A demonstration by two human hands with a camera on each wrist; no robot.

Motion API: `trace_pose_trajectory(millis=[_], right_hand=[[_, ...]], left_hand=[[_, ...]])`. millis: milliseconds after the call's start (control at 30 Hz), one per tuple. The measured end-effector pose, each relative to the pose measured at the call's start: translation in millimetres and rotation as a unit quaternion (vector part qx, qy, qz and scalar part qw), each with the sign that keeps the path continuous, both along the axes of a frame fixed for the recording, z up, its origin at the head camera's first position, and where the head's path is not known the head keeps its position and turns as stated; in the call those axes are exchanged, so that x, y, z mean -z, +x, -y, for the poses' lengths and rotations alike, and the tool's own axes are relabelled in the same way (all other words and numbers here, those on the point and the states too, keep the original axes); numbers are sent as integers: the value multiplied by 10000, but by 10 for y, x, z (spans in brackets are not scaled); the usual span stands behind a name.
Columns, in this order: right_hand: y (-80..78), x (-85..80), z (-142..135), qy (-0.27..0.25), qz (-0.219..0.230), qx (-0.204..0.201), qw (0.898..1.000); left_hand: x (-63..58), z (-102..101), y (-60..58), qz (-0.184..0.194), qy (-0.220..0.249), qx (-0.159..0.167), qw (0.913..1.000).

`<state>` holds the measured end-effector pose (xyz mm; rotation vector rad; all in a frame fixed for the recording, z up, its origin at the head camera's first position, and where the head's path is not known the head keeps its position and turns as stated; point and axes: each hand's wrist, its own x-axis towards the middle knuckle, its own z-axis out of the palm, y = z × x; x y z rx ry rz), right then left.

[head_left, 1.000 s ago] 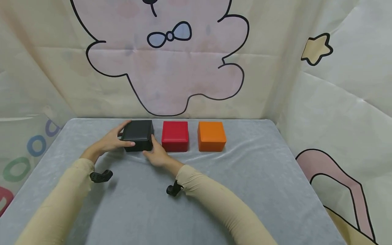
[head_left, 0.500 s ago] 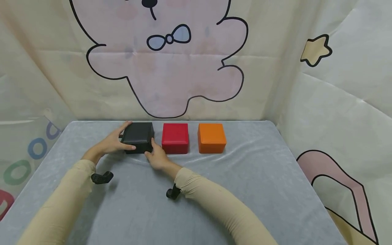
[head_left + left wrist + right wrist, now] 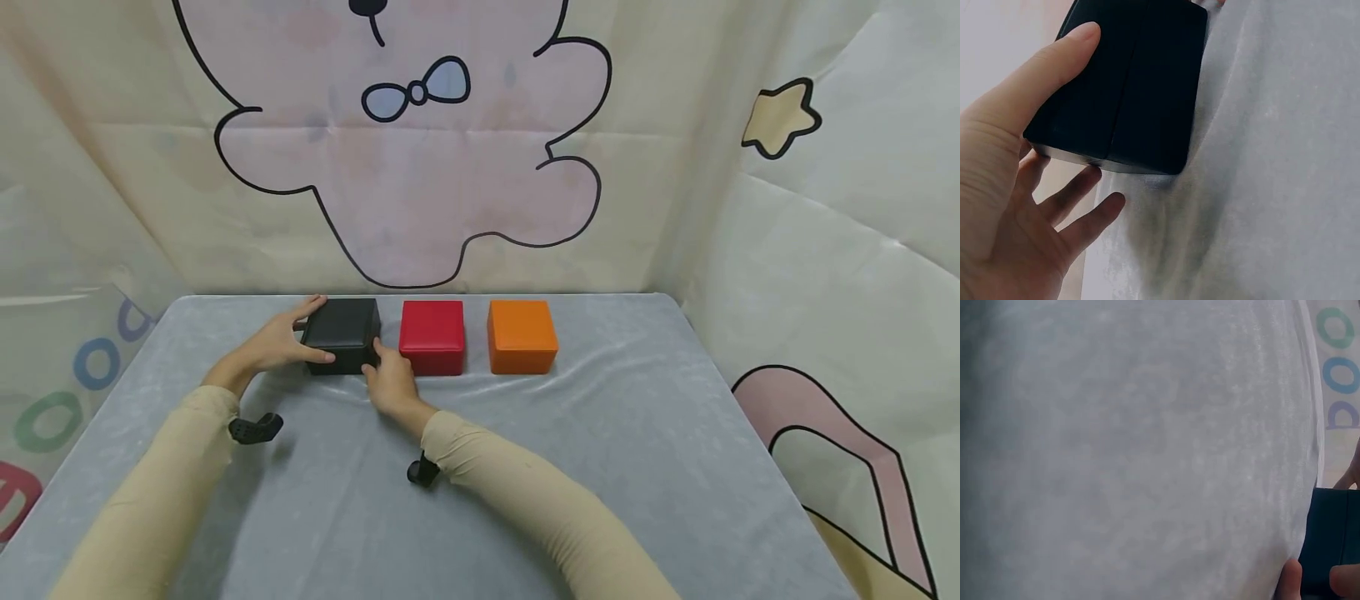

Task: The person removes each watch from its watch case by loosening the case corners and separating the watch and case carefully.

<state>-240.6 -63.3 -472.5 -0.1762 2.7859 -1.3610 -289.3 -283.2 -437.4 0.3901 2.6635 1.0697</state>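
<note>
A black box (image 3: 343,327) with rounded edges sits at the back left of the cloth-covered table, between both hands. My left hand (image 3: 272,343) grips its left end, thumb on the front and a finger at the back. The left wrist view shows a seam across the box (image 3: 1147,81), the thumb (image 3: 1060,62) on one side of it, other fingers spread by the end face. My right hand (image 3: 392,385) holds the front right corner between thumb and finger. In the right wrist view these fingertips (image 3: 1345,580) lie at the box (image 3: 1324,528); the rest is out of frame.
A red box (image 3: 432,337) stands just right of the black one, close to my right hand. Farther right is an orange box (image 3: 522,336). Grey cloth covers the table (image 3: 615,433); printed curtains (image 3: 450,183) rise behind its back edge and at both sides.
My right thumb has slid slightly rightward along the black box's front, toward its corner. The left hand keeps its grip, and the boxes stay in place.
</note>
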Motion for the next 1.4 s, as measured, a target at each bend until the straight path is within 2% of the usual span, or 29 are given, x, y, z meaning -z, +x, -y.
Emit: trace_pose_trajectory(millis=[200,333,700,1100,1400], right_hand=[[-16,-10,-1,-51,-176,209,9996],[-22,-35,-3,-88,-130,303,9994],[6,-38,-1,-113,-14,158,9998],[11,-30,18,121,66,51,9999],[-3,4,25,293,24,22,9996]], left_hand=[[-30,-30,-23,1,132,-69,9999],[-59,-37,-48,38,206,-116,9997],[-43,-15,-60,70,177,-164,9997],[-11,11,-55,225,265,-416,9985],[22,31,-25,297,938,-556,9936]])
